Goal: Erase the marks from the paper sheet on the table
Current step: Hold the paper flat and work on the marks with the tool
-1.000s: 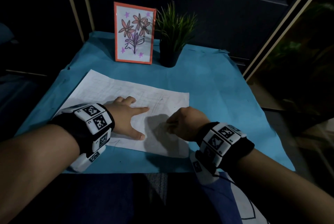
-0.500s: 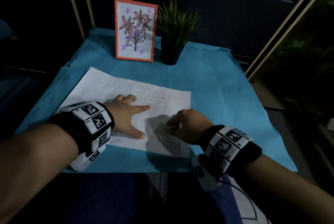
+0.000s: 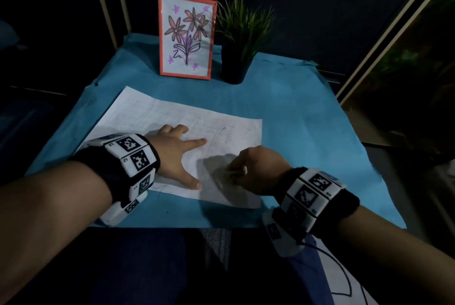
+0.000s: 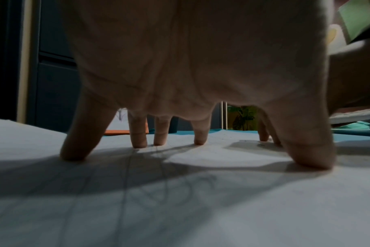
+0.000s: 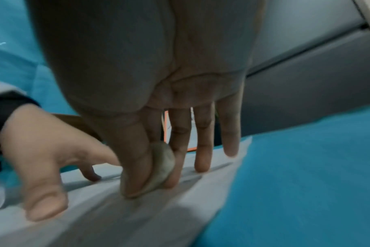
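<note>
White gridded paper sheet (image 3: 157,117) lies flat on the blue-covered tabletop (image 3: 307,117), its near edge close to the tabletop's front. I have my left hand (image 3: 174,154) spread on it, fingertips (image 4: 138,142) pressing down, nothing grasped. My right hand (image 3: 256,169) pinches a small worn grey eraser (image 5: 162,168) between thumb and forefinger, its edge on the paper near the right corner. Faint pencil marks (image 4: 173,182) remain under my left palm. I judge the risk is creasing or tearing: rubbing toward the free corner, away from my bracing fingers, could buckle the sheet. The dirty eraser may also smear.
</note>
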Available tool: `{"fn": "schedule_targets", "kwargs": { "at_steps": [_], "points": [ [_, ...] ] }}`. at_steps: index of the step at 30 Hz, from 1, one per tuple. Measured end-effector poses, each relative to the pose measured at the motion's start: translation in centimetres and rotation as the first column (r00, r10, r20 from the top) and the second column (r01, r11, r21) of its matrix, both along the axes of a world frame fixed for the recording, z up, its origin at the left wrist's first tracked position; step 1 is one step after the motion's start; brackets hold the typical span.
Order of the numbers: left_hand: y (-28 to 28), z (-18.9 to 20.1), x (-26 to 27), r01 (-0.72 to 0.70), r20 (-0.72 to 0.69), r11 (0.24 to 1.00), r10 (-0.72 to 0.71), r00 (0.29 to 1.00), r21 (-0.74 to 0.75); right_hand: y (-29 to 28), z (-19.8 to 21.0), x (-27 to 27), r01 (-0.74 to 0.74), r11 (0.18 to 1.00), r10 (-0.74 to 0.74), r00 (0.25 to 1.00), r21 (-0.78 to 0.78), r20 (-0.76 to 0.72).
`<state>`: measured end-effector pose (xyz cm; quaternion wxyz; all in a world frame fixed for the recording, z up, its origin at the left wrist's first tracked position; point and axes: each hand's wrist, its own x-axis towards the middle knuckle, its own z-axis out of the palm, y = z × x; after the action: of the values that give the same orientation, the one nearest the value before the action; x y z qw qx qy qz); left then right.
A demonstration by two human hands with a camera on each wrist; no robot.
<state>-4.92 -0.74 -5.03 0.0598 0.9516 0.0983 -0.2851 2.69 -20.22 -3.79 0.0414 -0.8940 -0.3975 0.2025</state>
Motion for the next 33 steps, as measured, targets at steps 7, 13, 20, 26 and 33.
{"fn": "schedule_targets", "kwargs": {
  "at_steps": [7,13,20,26,33],
  "points": [
    [0.0,-0.3,-0.1,-0.005,0.004,1.0,0.005,1.0,0.005,-0.4,0.1,-1.4,-0.021,0.999,0.02,0.999,-0.034,-0.036],
    [-0.1,0.0,0.0,-0.009,0.006,1.0,0.009,1.0,0.0,0.4,0.7,-0.3,0.059,0.998,-0.059,0.998,0.021,0.013],
    [-0.2,0.0,-0.2,0.003,0.017,1.0,-0.003,1.0,0.01,-0.4,0.8,-1.3,0.011,0.999,-0.013,0.999,-0.039,-0.031],
    [-0.2,0.1,-0.1,-0.001,0.005,1.0,0.001,1.0,0.012,-0.3,0.3,-0.9,0.036,0.999,-0.037,0.999,-0.031,-0.032],
    [-0.4,0.3,-0.2,0.002,-0.001,1.0,-0.002,1.0,0.01,-0.4,0.4,-0.1,0.071,0.997,-0.071,0.997,0.019,0.019]
  ]
}}
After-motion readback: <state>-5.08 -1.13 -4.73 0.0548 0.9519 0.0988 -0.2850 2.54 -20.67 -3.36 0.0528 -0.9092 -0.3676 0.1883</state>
